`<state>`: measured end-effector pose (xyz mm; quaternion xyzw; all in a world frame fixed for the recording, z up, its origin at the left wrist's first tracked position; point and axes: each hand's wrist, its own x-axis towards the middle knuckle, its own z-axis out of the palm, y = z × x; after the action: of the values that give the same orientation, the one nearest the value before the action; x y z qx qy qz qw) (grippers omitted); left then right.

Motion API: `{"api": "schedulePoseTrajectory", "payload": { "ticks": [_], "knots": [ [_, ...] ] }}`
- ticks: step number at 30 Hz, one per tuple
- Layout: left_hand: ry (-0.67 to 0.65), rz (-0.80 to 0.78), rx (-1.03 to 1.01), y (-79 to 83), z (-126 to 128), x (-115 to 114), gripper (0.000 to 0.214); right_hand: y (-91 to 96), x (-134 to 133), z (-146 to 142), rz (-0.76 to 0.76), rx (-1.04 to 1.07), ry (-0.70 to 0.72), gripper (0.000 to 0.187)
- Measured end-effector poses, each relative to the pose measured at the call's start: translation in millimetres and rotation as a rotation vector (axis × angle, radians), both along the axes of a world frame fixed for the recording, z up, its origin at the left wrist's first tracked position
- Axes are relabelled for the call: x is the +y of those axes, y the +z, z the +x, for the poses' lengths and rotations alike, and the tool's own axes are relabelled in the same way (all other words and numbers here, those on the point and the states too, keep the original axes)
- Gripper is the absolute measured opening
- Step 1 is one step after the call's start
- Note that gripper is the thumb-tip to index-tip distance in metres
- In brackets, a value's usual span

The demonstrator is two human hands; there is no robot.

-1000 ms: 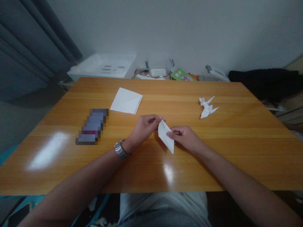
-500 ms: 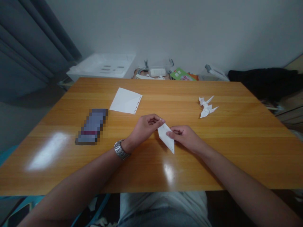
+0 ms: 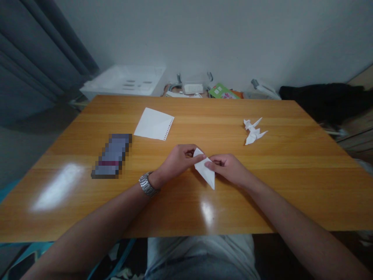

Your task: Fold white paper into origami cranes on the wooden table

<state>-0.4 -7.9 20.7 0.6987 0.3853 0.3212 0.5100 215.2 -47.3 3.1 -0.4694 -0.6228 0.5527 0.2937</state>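
A small folded piece of white paper [image 3: 207, 175], shaped like a long diamond, is held just above the table between both hands. My left hand [image 3: 183, 158] pinches its upper part, the thumb lying across the front face and the other fingers behind. From the right, my right hand [image 3: 226, 165] grips the paper's edge with the thumb on top. The paper's lower tip points toward me, and its back is hidden. A silver watch is on my left wrist.
On the wooden table [image 3: 175, 210] lie a white sheet with a perforated edge [image 3: 154, 124], a blurred-out phone-like device [image 3: 112, 155] and folded white paper birds [image 3: 254, 132]. Beyond the far edge are a white bin [image 3: 125, 79] and a green booklet [image 3: 223, 91].
My left thumb has slid from the paper's top corner down and right onto its front face, leaving the top tip exposed. My right hand keeps its hold.
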Motion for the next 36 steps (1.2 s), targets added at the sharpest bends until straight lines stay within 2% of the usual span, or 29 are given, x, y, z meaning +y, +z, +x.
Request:
{"api": "schedulePoseTrajectory", "payload": {
  "ticks": [3,8,11,15,20,23,28,36],
  "knots": [
    [0.042,0.020,0.010,-1.4,0.4,0.1,0.027,4.5,-0.5,-1.5,-0.004,0.013,-0.034,0.038],
    [0.139,-0.008,-0.100,-9.8,0.9,4.5,0.030,10.5,-0.9,-5.3,-0.072,0.092,-0.143,0.040],
    [0.162,-0.013,-0.131,-12.7,1.2,5.6,0.029,9.3,0.2,-3.7,-0.081,0.095,-0.153,0.038],
    [0.123,0.000,-0.115,-12.4,1.1,6.0,0.025,4.0,2.9,1.2,0.057,-0.010,-0.137,0.033],
    [0.082,0.170,0.078,-6.6,-0.4,1.9,0.015,0.3,4.4,4.1,0.229,-0.192,-0.148,0.030],
    [0.041,0.206,0.154,-2.3,-0.5,-3.6,0.015,3.2,2.9,3.2,0.291,-0.293,-0.150,0.027],
    [-0.002,0.235,0.200,1.1,0.7,-7.9,0.016,10.6,-0.5,0.9,0.350,-0.363,-0.103,0.024],
    [0.013,0.207,0.168,-4.3,-0.7,-2.7,0.018,14.8,-0.9,1.2,0.405,-0.373,-0.049,0.030]
  ]
}}
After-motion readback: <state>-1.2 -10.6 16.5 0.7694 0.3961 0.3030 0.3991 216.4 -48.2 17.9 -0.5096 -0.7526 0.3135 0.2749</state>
